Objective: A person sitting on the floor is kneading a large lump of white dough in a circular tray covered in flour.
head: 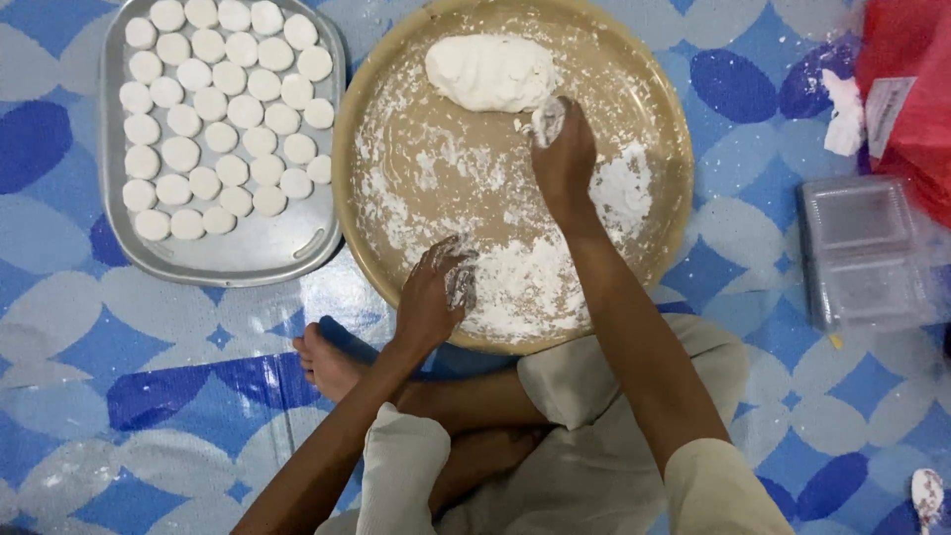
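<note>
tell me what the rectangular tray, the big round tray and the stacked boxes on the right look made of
Rectangular tray: likely metal, dull silver-grey with soft reflections.
Round tray: matte tan, possibly plastic or enamelled; flour dusting leaves it open.
Stacked boxes: thin clear plastic, see-through with glossy highlights.

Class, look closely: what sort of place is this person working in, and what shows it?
Probably a home floor used for making sweets or snacks: the person sits cross-legged on a blue patterned mat, with a floured round tray holding dough and a metal tray of shaped rounds.
</note>
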